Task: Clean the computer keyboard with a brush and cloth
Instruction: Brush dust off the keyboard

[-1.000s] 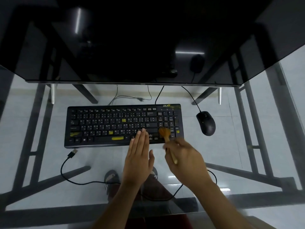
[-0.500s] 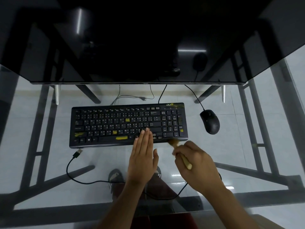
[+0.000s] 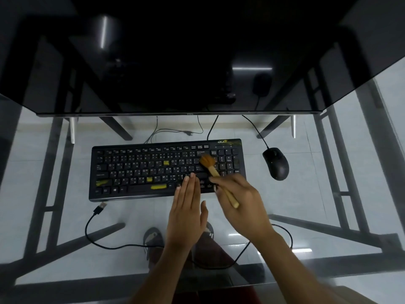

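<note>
Black keyboard (image 3: 153, 170) with white key legends, plus yellow smears on a few keys and along the spacebar, and a yellowish-green logo in its top right corner. The brush (image 3: 213, 172) has orange-brown bristles and a pale tan wooden handle. Mouse (image 3: 276, 163) is plain black, monitor (image 3: 175, 62) is glossy black too. The cable (image 3: 105, 238) is black. Floor tiles look whitish through the glass.
</note>
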